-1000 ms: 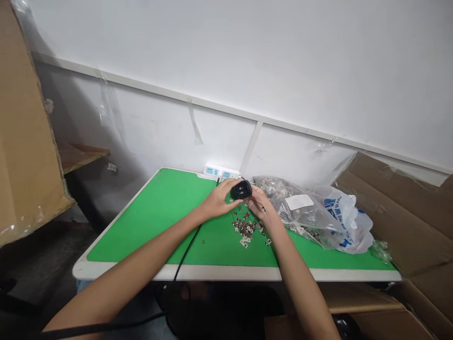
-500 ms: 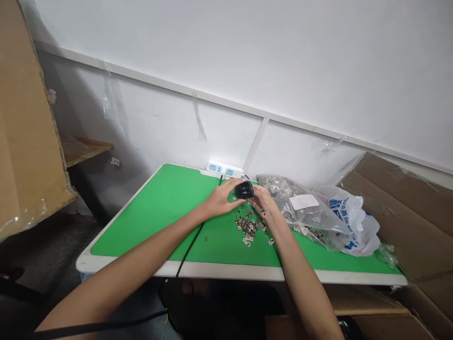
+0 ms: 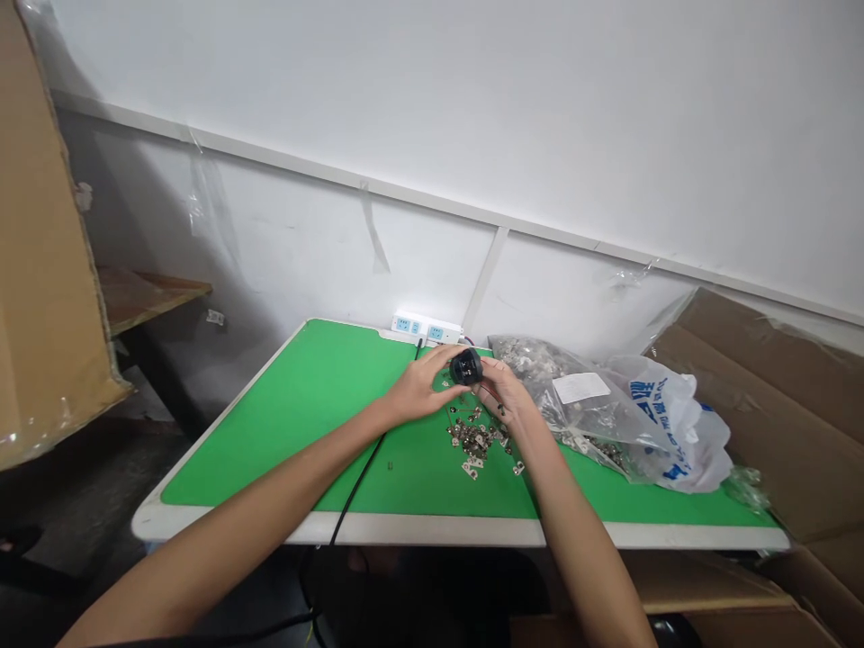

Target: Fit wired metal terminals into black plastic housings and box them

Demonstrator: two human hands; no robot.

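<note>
Above the green table top (image 3: 270, 432), my left hand (image 3: 419, 389) grips a black round part (image 3: 465, 367) between thumb and fingers. Its open face, with small metal pieces inside, is turned towards me. My right hand (image 3: 503, 387) is closed at the right side of that part, its fingertips partly hidden behind it. A thin reddish wire (image 3: 491, 392) runs along the right palm; what exactly those fingers pinch is hidden. Just below both hands lies a loose pile of small metal parts (image 3: 476, 438), some with thin wires.
A white power strip (image 3: 427, 328) stands at the table's back edge, against the wall. From it a black cable (image 3: 361, 477) crosses the table. To the right lie a clear bag of metal parts (image 3: 533, 355) and a white plastic bag (image 3: 681, 423), beside a cardboard box (image 3: 756, 387).
The view has shifted slightly. The black part is tilted a little differently, showing its inside somewhat more. Both hands stay around it.
</note>
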